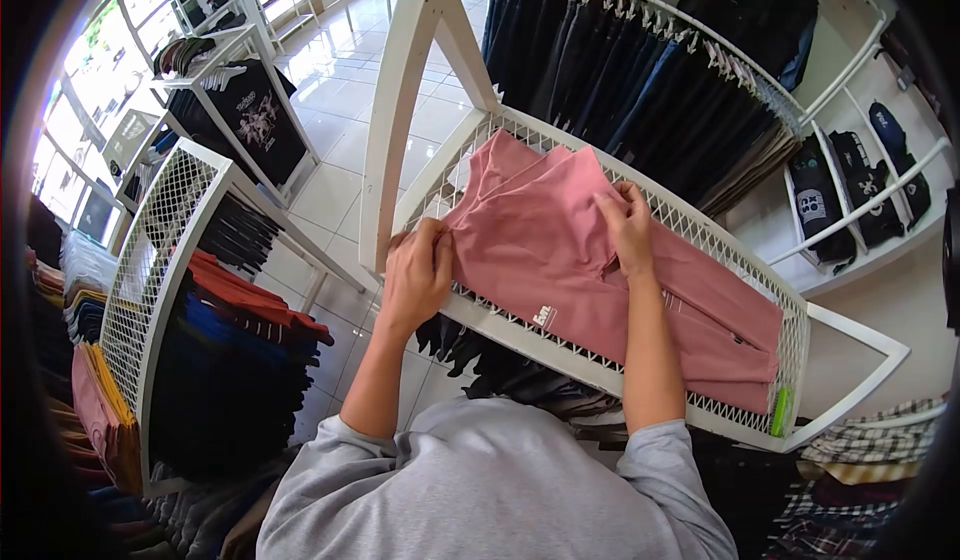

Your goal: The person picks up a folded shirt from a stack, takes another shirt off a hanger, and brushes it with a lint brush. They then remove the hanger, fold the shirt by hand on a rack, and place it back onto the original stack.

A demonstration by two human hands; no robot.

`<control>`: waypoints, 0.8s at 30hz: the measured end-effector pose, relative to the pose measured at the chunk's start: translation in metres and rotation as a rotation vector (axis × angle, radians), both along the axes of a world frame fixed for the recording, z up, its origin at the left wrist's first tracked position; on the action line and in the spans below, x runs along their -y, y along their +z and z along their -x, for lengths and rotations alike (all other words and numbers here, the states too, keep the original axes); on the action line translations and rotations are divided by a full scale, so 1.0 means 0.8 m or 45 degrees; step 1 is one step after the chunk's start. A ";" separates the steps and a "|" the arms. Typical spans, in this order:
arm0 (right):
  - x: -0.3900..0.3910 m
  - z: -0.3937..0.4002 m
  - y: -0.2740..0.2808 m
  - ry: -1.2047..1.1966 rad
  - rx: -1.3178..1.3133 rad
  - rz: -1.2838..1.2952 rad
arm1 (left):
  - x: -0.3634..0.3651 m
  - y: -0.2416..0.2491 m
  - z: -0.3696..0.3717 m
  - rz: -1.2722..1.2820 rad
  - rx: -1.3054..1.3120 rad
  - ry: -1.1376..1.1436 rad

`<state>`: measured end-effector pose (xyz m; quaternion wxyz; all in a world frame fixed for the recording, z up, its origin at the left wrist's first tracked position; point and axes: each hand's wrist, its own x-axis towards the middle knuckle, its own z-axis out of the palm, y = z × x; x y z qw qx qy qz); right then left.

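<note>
A pair of pink sweatpants [540, 250] with a small white logo lies spread on a white metal mesh rack top [560, 345]. Its waist end is toward the left and its legs stretch to the right. My left hand [420, 270] is closed on the near corner of the waist end, fingers curled into the fabric. Farther right, my right hand [628, 225] pinches the cloth near the far edge, its thumb and fingers pressed together. Some folds bunch under the right wrist, and the forearm covers part of the legs.
A bright green object [782, 412] sits at the rack's right end. A white upright frame [405, 110] rises at the left end. Dark trousers [610, 70] hang on a rail beyond. Another mesh rack [165, 260] with hanging clothes stands left; plaid garments [880, 450] are at lower right.
</note>
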<state>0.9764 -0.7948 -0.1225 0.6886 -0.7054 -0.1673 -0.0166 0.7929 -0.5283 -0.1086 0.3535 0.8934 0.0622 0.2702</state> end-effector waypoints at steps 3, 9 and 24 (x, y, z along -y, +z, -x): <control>-0.002 0.011 0.007 -0.168 0.338 0.554 | 0.003 -0.007 -0.010 -0.345 0.035 0.130; 0.006 0.006 -0.002 -0.546 0.710 0.957 | 0.004 -0.023 -0.021 -0.464 -0.042 0.221; 0.014 0.003 0.024 -0.637 0.916 0.855 | 0.005 -0.020 -0.018 -0.156 0.103 0.192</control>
